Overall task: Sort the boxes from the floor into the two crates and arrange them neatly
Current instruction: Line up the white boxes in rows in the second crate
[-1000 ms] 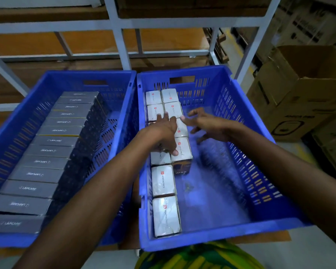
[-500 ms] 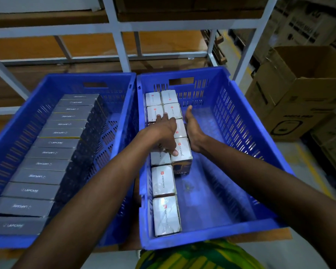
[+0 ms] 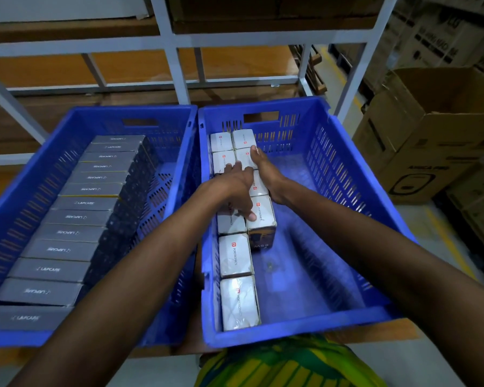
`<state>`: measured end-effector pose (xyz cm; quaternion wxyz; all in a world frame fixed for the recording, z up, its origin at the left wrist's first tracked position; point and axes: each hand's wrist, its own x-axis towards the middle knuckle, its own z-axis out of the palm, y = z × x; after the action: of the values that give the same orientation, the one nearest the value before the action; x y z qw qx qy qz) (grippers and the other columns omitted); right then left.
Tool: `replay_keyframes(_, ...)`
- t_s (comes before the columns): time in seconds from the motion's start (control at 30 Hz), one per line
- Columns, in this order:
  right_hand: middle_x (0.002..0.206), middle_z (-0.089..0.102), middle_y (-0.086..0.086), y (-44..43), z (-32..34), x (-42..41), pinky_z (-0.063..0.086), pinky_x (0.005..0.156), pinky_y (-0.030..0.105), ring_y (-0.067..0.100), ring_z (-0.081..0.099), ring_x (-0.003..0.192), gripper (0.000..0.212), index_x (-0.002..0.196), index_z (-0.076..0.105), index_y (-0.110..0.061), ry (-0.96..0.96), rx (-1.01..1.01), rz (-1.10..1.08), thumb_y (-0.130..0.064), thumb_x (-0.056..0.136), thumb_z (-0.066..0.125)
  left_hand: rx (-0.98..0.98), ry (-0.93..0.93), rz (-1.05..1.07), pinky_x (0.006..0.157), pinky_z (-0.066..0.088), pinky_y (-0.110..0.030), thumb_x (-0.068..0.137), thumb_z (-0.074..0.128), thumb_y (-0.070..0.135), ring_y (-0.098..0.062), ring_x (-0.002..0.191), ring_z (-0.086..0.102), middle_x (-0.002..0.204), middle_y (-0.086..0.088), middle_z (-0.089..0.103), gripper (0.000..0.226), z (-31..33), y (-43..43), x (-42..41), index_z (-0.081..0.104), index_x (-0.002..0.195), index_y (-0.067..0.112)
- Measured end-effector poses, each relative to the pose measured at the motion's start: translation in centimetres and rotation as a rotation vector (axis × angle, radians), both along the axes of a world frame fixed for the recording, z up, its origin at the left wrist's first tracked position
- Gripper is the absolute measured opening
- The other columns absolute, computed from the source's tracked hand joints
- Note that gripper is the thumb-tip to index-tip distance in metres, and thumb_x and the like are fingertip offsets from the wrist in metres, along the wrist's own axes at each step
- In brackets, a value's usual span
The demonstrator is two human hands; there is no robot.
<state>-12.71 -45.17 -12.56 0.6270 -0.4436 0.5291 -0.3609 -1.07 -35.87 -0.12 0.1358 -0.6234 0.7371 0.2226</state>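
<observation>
Inside the right crate (image 3: 347, 177), at 1 o'clock from the wearer, the white boxes (image 3: 235, 259) stand in two columns along its left wall, the second column reaching only partway back. The left hand (image 3: 235, 188) rests flat on their tops, fingers spread loosely and thumb on the nearest box of the short column. The right hand (image 3: 266, 174) lies edge-on against that column's right side, fingers (image 3: 253, 152) straight and pressed together. To square the rows, I would push evenly toward 9 o'clock while the upper palm stops the boxes from tipping. At 10 o'clock the left crate (image 3: 129, 110) holds a single file of grey boxes (image 3: 67, 233). Both crates sit on a brown board (image 3: 375, 331), under a grey metal rack (image 3: 168, 40); cardboard cartons (image 3: 436, 135) stand at 2 o'clock on the pale floor (image 3: 430, 358).
</observation>
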Motion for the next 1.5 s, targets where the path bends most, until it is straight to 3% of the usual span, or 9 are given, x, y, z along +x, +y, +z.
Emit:
replay_keyframes(0.17, 0.158, 0.038, -0.005, 5.8, 9.8, -0.7, 0.030, 0.119, 0.037, 0.017, 0.037, 0.145, 0.078, 0.159, 0.028, -0.017, 0.252, -0.097, 0.025, -0.064, 0.100, 0.043, -0.058, -0.019, 0.026, 0.083, 0.057, -0.041, 0.062, 0.095, 0.041, -0.021, 0.108, 0.054, 0.130, -0.005, 0.050, 0.078, 0.4, 0.5, 0.1, 0.053, 0.124, 0.017)
replay_keyframes(0.33, 0.154, 0.041, 0.005, 10.3, 12.1, -3.0, 0.037, 0.110, 0.049, 0.025, 0.044, 0.122, 0.066, 0.153, 0.037, -0.024, 0.149, 0.268, -0.114, -0.066, 0.102, 0.031, -0.199, -0.127, -0.044, 0.067, 0.042, -0.034, 0.067, 0.085, 0.060, -0.022, 0.091, 0.054, 0.096, 0.001, 0.054, 0.058, 0.8, 2.0, 0.4, 0.049, 0.085, 0.019)
replay_keyframes(0.6, 0.047, 0.066, 0.000, 15.2, 11.5, -2.5, 0.046, 0.063, 0.034, 0.022, 0.063, 0.050, 0.073, 0.083, 0.062, -0.019, 0.094, 0.465, 0.035, -0.068, 0.102, 0.012, -0.144, -0.043, -0.056, 0.084, 0.058, -0.044, 0.064, 0.087, 0.059, -0.026, 0.099, 0.068, 0.103, -0.006, 0.072, 0.081, 1.5, 2.1, 1.4, 0.060, 0.127, 0.015)
replay_keyframes(0.7, 0.056, 0.070, -0.001, 14.5, 10.7, -2.5, 0.048, 0.051, 0.029, 0.014, 0.064, 0.042, 0.074, 0.095, 0.065, -0.015, 0.095, 0.400, 0.032, -0.064, 0.104, 0.010, -0.133, -0.045, -0.053, 0.083, 0.058, -0.044, 0.065, 0.087, 0.058, -0.026, 0.097, 0.068, 0.101, -0.006, 0.073, 0.077, 1.6, 2.1, 1.5, 0.062, 0.124, 0.014)
replay_keyframes(0.87, 0.129, 0.069, 0.006, 12.7, 8.0, -1.3, 0.060, 0.071, 0.034, 0.023, 0.071, 0.102, 0.080, 0.137, 0.060, -0.025, 0.127, 0.347, -0.017, -0.078, 0.096, 0.017, -0.213, -0.035, -0.070, 0.080, 0.055, -0.040, 0.075, 0.082, 0.055, -0.028, 0.103, 0.063, 0.110, -0.006, 0.066, 0.068, 1.7, 2.6, 1.7, 0.062, 0.125, 0.014)
replay_keyframes(1.2, 0.141, 0.061, 0.007, 12.9, 8.3, -1.1, 0.056, 0.078, 0.033, 0.024, 0.064, 0.118, 0.080, 0.143, 0.055, -0.023, 0.102, 0.331, -0.060, -0.078, 0.096, 0.019, -0.284, -0.087, -0.130, 0.078, 0.054, -0.039, 0.081, 0.076, 0.054, -0.028, 0.102, 0.065, 0.110, -0.006, 0.068, 0.056, 0.9, 2.5, 1.7, 0.065, 0.119, 0.015)
replay_keyframes(1.33, 0.103, 0.068, -0.001, 12.5, 8.7, -1.9, 0.056, 0.070, 0.027, 0.013, 0.065, 0.088, 0.060, 0.107, 0.063, -0.024, 0.119, 0.301, -0.064, -0.064, 0.105, 0.019, -0.304, -0.094, -0.150, 0.076, 0.052, -0.039, 0.082, 0.074, 0.054, -0.028, 0.103, 0.064, 0.111, -0.005, 0.068, 0.055, 0.7, 2.4, 1.7, 0.064, 0.119, 0.015)
replay_keyframes(1.43, 0.130, 0.066, 0.003, 12.1, 8.4, -1.9, 0.053, 0.096, 0.035, 0.020, 0.063, 0.110, 0.069, 0.136, 0.059, -0.021, 0.103, 0.262, -0.047, -0.068, 0.103, 0.020, -0.323, -0.098, -0.162, 0.076, 0.048, -0.037, 0.084, 0.072, 0.054, -0.027, 0.105, 0.063, 0.113, -0.003, 0.066, 0.051, 0.6, 2.4, 1.8, 0.064, 0.119, 0.018)
replay_keyframes(1.5, 0.123, 0.071, 0.002, 12.2, 8.6, -1.6, 0.056, 0.082, 0.032, 0.016, 0.068, 0.098, 0.069, 0.136, 0.061, -0.023, 0.115, 0.237, -0.034, -0.068, 0.103, 0.021, -0.336, -0.091, -0.164, 0.074, 0.047, -0.036, 0.084, 0.072, 0.054, -0.026, 0.101, 0.063, 0.110, -0.002, 0.066, 0.047, 0.3, 2.4, 1.8, 0.066, 0.114, 0.019)
